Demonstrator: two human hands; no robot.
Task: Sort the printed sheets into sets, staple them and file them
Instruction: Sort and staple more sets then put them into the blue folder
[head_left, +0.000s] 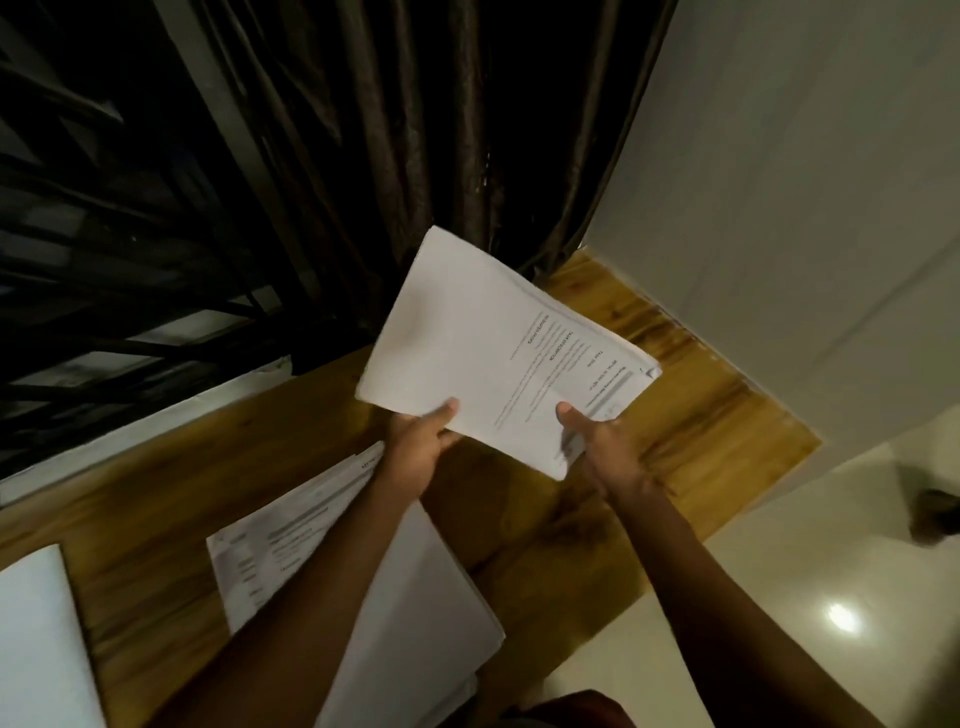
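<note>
Nearest you, a paper pile (441, 597) lies on the wooden table (145, 519) under your left forearm. Beyond it, your left hand (418, 447) and right hand (605, 447) each pinch the near edge of the printed stack (483, 343), which is raised over the table's far right. Tap its edges square before stapling, and press your thumbs firmly so the sheets don't fan.

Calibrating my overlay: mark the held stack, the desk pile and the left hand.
held stack (457, 332): head view, blank part of top sheet.
desk pile (249, 561): head view, printed top sheet.
left hand (415, 452): head view, back of hand.
</note>
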